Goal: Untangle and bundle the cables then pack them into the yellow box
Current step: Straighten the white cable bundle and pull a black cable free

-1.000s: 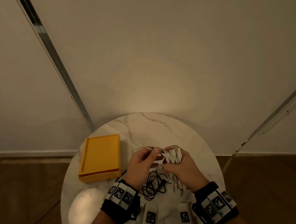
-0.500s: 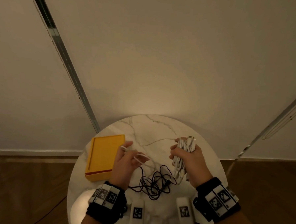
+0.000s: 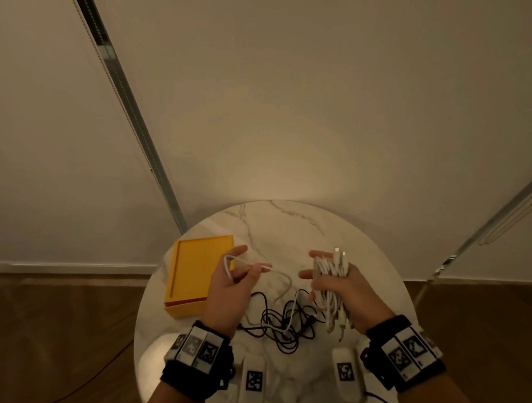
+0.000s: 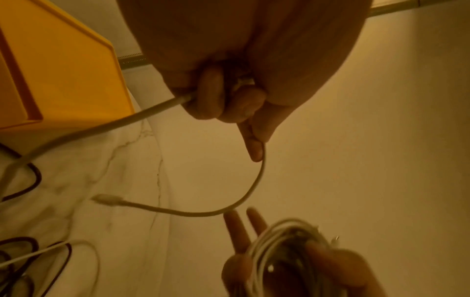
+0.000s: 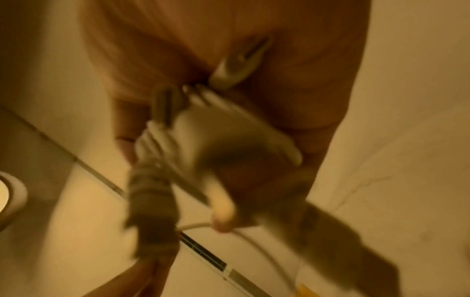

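A yellow box (image 3: 198, 271) (image 4: 58, 66) lies at the left of the round marble table (image 3: 291, 227). My left hand (image 3: 236, 280) (image 4: 229, 96) pinches a loose white cable (image 3: 249, 266) (image 4: 254, 193) beside the box, with its plug end hanging free. My right hand (image 3: 340, 285) grips a coiled bundle of white cables (image 3: 332, 272) (image 4: 284, 251) (image 5: 216, 136) above the table's right half, with its index and middle fingers held straight. A tangle of black cable (image 3: 283, 325) (image 4: 23, 261) and a thin white strand lie on the table between my wrists.
The table stands against a pale wall, with wooden floor (image 3: 51, 328) on both sides. Its far half (image 3: 288, 221) holds nothing. Tagged white camera mounts (image 3: 253, 382) hang under both wrists near the table's front edge.
My hands have drawn apart: the left moved left with the loose white cable, the right stayed right with the bundle. The loose cable's end now hangs free between them.
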